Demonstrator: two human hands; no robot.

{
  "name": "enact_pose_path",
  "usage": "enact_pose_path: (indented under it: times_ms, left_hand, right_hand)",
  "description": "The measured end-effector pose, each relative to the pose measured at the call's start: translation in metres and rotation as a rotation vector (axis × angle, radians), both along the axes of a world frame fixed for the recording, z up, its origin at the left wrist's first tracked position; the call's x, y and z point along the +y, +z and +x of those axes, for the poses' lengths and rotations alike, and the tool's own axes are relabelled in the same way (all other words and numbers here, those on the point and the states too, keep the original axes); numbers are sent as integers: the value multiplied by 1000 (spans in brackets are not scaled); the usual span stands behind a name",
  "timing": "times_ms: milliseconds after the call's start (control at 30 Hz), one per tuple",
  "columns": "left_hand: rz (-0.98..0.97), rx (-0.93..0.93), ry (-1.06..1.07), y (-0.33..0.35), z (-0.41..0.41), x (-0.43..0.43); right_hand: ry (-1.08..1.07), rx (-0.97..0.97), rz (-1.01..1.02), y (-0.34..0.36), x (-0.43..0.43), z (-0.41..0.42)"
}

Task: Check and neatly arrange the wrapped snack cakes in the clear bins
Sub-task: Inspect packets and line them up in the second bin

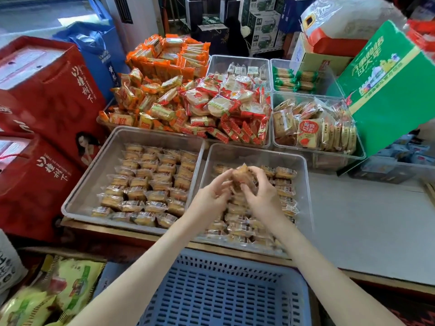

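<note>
Wrapped snack cake (pixel 242 176) is being held just above the right clear bin (pixel 254 154) — left hand (pixel 209 198) and right hand (pixel 263 196) are both gripping it, fingers (pixel 222 178) curled round its wrapper. More cakes (pixel 150 184) are lying in rows in the left clear bin (pixel 98 170).

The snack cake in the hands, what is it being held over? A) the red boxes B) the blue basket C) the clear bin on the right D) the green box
C. The left hand and right hand hold the wrapped snack cake up over the right clear bin, not over the basket or boxes.
</note>
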State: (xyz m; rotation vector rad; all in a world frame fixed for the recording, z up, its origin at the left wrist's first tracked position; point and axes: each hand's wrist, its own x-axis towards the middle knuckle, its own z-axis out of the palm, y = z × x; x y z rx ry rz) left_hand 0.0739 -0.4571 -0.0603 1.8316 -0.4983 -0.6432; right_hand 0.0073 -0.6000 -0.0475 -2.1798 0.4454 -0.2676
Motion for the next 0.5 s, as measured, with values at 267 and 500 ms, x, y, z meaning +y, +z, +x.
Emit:
enact_pose_path:
  times_ms: [267, 500]
  left_hand:
    - [695, -572, -196, -65, 60, -59]
    - [859, -675, -363, -113, 83, -72]
  right_hand:
    - [71, 28, 15, -40, -78, 78]
    - [241, 313, -322, -89, -100, 119]
